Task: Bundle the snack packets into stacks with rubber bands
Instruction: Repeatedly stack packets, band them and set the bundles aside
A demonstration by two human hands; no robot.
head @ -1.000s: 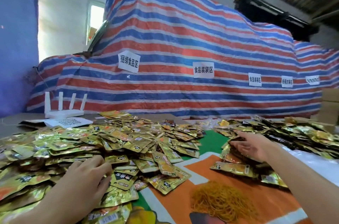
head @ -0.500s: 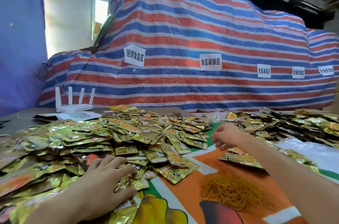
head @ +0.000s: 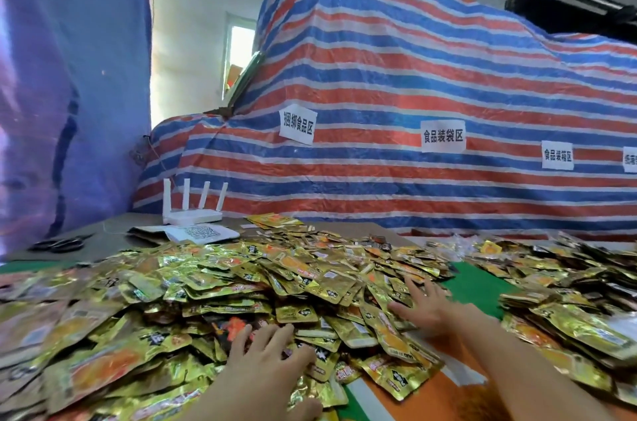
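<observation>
We see gold foil snack packets (head: 241, 286), flat and glossy with orange and black print, heaped loose and overlapping at left and centre. A second heap (head: 568, 310) lies apart at right.

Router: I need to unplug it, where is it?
Head view: the router stands far left on the table, behind the packet pile, beside a QR-code card, before the striped tarp.

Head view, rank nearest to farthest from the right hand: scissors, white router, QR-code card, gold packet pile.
1. gold packet pile: directly at the right hand.
2. QR-code card: back left.
3. white router: just behind the card.
4. scissors: far left table edge.
</observation>
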